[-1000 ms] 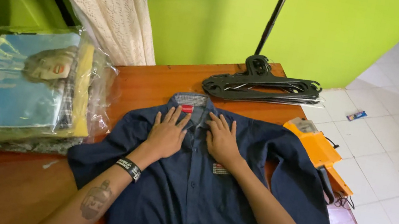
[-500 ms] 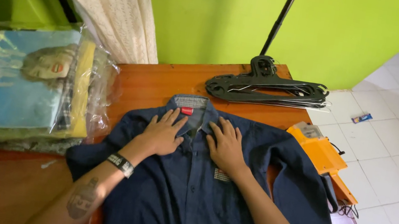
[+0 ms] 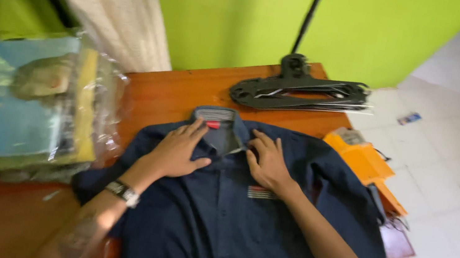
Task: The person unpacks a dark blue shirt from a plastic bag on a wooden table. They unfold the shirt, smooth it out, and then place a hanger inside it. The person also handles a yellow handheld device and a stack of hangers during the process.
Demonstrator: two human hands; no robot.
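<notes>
A dark navy button-up shirt [image 3: 237,231] lies face up on the wooden table [image 3: 179,95], collar toward the far edge. My left hand [image 3: 179,151] rests flat on the shirt's left chest, fingers spread beside the collar [image 3: 218,122]. On the right chest, just below the collar, my right hand [image 3: 267,162] presses down with fingers apart. Neither hand grips the cloth. A watch sits on my left wrist.
A stack of black hangers [image 3: 303,91] lies at the table's far edge by a dark pole. Plastic-wrapped folded clothes [image 3: 14,103] are piled on the left. Orange packaging [image 3: 368,166] sits at the right edge. Cream fabric [image 3: 111,1] hangs behind; white tiled floor lies right.
Both hands stay flat on the shirt by the collar, barely shifted. The camera has swung, so the scene sits lower and more to the right, with motion blur.
</notes>
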